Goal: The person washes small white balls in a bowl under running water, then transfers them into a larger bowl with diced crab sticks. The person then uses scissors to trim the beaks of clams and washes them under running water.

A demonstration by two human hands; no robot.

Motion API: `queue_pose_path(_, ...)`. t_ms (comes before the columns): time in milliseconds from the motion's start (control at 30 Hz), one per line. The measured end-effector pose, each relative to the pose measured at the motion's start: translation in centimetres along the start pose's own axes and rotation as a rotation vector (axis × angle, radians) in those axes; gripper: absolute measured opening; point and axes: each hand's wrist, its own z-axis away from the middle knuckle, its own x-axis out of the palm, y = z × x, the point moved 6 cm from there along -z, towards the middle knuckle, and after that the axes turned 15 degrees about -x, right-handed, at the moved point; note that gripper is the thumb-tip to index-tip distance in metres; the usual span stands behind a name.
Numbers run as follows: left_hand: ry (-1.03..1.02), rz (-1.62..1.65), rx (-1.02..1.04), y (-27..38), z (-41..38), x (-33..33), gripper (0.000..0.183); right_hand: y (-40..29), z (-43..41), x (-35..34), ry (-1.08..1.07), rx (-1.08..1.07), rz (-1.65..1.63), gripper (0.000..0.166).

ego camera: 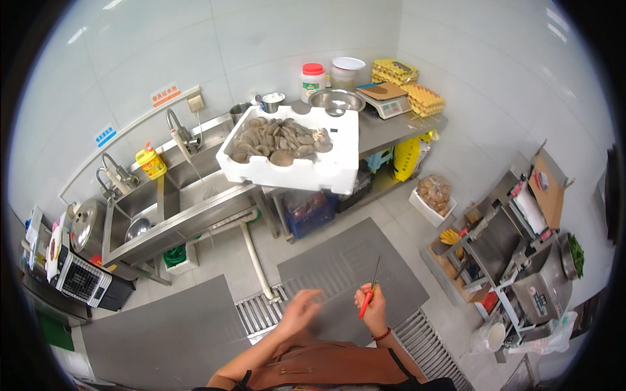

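My right hand (372, 308) is closed around red-handled scissors (367, 302), with the slim metal blades pointing up and away from me. To its left, my left hand (301, 312) is in mid-air in front of the brown apron (337, 366), blurred, its fingers apart and nothing visible in them. Beyond both hands, a white foam box (313, 177) rests across the edge of the sink and the steel worktop (386, 134). Grey-brown oyster mushrooms (281, 139) are heaped inside it, mostly towards its left and middle. Neither hand touches the box.
Left of the box is a steel sink (195, 193) with a running tap (178, 134) and a yellow bottle (151, 162). Behind stand a steel bowl (336, 101), a scale (386, 102) and egg trays (424, 99). Grey mats (342, 264) and a drain grate (430, 342) cover the floor.
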Motion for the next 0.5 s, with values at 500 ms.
queue_pose_path(500,0.388,1.025,-0.45,-8.2,-31.8,-16.5,0.063,8.8,-27.2,-0.1,0.244,0.075,-0.012,0.01)
